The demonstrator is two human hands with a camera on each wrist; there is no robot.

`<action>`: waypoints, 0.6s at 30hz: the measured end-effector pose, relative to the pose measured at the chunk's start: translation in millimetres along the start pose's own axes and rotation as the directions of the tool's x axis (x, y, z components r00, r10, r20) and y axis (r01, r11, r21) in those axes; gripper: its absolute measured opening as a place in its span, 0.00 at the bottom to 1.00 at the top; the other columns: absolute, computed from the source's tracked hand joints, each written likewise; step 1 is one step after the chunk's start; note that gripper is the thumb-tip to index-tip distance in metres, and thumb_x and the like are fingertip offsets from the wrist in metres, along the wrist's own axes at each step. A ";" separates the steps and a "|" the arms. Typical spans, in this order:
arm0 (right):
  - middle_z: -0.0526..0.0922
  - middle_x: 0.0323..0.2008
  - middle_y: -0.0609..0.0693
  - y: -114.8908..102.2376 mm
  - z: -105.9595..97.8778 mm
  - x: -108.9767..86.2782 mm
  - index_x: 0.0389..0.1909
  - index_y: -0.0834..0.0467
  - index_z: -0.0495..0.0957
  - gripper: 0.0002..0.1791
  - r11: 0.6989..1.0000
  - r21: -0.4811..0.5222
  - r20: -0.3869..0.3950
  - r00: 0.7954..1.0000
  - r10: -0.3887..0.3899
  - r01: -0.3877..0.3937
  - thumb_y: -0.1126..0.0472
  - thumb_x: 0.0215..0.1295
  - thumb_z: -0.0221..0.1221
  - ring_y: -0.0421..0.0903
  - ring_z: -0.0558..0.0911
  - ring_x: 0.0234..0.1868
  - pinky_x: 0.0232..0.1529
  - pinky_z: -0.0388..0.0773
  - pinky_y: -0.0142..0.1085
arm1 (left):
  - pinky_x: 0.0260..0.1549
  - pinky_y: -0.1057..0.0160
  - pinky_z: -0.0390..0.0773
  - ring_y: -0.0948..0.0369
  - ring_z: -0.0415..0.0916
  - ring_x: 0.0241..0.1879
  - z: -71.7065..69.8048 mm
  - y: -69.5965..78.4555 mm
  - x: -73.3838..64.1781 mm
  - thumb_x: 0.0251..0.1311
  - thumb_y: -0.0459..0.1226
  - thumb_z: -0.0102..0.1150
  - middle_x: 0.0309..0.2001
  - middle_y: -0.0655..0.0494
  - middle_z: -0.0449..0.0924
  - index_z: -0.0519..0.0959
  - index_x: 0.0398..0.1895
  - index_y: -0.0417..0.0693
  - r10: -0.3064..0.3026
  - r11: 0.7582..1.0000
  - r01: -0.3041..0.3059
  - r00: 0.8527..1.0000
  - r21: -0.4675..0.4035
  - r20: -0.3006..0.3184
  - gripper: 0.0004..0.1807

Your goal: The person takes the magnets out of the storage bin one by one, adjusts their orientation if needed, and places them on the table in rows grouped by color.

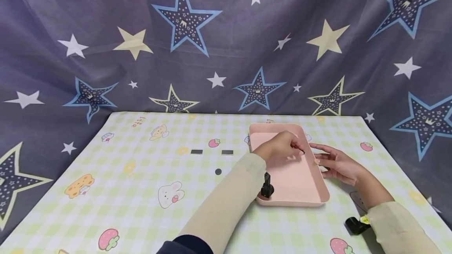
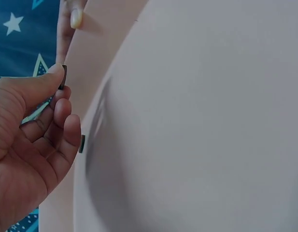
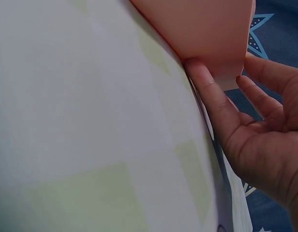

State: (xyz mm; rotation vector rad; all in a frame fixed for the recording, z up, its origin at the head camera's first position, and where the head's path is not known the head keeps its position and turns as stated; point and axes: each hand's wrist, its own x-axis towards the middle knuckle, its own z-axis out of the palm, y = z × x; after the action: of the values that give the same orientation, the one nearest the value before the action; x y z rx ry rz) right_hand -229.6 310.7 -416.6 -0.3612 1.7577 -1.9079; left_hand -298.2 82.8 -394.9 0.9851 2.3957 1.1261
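Note:
Over the pink tray (image 1: 291, 197), my left hand (image 1: 282, 145) pinches a small, thin dark piece (image 2: 63, 77) between thumb and finger, close to the tray's right wall. The piece shows almost edge-on, so its full outline is hidden. A second small dark-green bit (image 2: 82, 143) appears just past the fingertips in the left wrist view; what it is I cannot tell. Outside the tray on the right, my right hand (image 1: 339, 164) touches the wall with spread, fairly straight fingers. Its thumb (image 3: 202, 72) rests low against that wall in the right wrist view.
Left of the tray, two dark rectangular pieces (image 1: 196, 152) and a dark round disc (image 1: 218, 171) lie on the checked tablecloth (image 1: 141, 179). Black wrist-camera parts (image 1: 267, 186) show at my left sleeve. A star-patterned curtain (image 1: 226, 50) hangs behind the table.

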 end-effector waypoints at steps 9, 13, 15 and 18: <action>0.77 0.52 0.52 0.3 0.1 -0.5 0.70 0.45 0.63 0.28 1.000 -0.009 -0.010 1.000 -0.002 0.001 0.68 0.74 0.50 0.45 0.81 0.50 0.45 0.82 0.42 | 0.30 0.78 0.71 0.70 0.71 0.26 -8.4 13.2 -2.0 0.64 0.33 0.62 0.31 0.55 0.84 0.85 0.43 0.39 0.083 0.993 -0.084 0.996 0.080 0.011 0.09; 0.77 0.52 0.52 0.1 0.5 -0.2 0.69 0.44 0.64 0.27 1.000 -0.011 -0.011 1.000 0.007 -0.007 0.68 0.74 0.50 0.45 0.81 0.50 0.45 0.82 0.42 | 0.32 0.78 0.71 0.69 0.71 0.27 -12.5 16.0 -3.9 0.64 0.33 0.61 0.34 0.53 0.85 0.85 0.44 0.39 0.110 0.990 -0.111 0.994 0.091 0.012 0.09; 0.76 0.52 0.52 0.1 0.7 -0.1 0.68 0.43 0.65 0.27 1.000 -0.011 -0.012 1.000 0.011 -0.011 0.67 0.74 0.51 0.45 0.81 0.50 0.46 0.82 0.43 | 0.33 0.78 0.72 0.70 0.72 0.29 -14.6 16.7 -4.9 0.65 0.34 0.61 0.36 0.54 0.86 0.86 0.44 0.40 0.120 0.988 -0.120 0.993 0.101 0.007 0.09; 0.76 0.53 0.52 0.3 0.4 -0.1 0.68 0.42 0.65 0.27 1.000 -0.016 -0.018 1.000 0.014 -0.014 0.67 0.74 0.51 0.46 0.81 0.50 0.46 0.82 0.43 | 0.35 0.79 0.72 0.71 0.72 0.31 -17.5 18.1 -6.4 0.65 0.35 0.61 0.36 0.56 0.85 0.86 0.45 0.41 0.137 0.983 -0.136 0.991 0.123 0.000 0.10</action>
State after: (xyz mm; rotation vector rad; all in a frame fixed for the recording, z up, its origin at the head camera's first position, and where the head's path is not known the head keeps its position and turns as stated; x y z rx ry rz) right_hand -229.3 310.4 -416.8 -0.3376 1.7829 -1.8938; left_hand -294.9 76.8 -369.9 1.2026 2.4609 1.0397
